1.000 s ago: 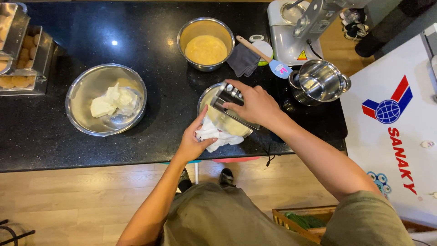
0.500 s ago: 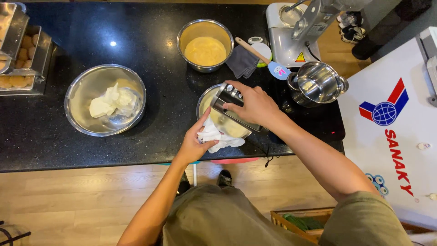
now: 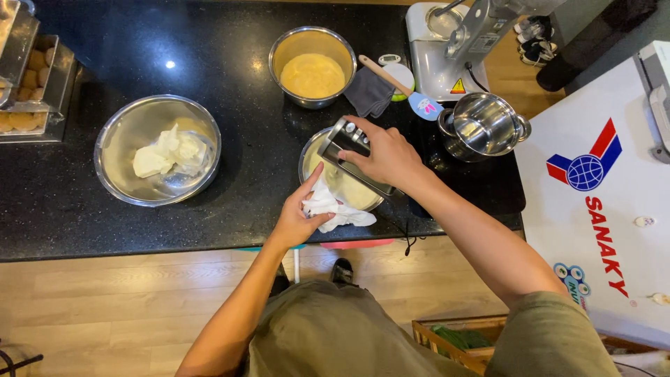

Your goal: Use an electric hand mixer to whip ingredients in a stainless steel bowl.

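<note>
My right hand (image 3: 387,157) grips a dark hand mixer (image 3: 349,143) held over a steel bowl (image 3: 310,157) of pale batter on the black counter. My left hand (image 3: 299,218) presses a crumpled white cloth (image 3: 335,209) against the near rim of that bowl. Most of the bowl is hidden under the mixer and my hands.
A large steel bowl (image 3: 115,164) with white lumps sits at left. Another bowl (image 3: 279,52) of yellow batter stands behind. A steel pot (image 3: 485,124), a spatula (image 3: 401,87), a grey cloth (image 3: 370,94) and a stand mixer (image 3: 453,42) are at right. A white chest freezer (image 3: 607,209) borders the counter.
Both hands stay at the bowl with only slight shifts. The view has drifted a little.
</note>
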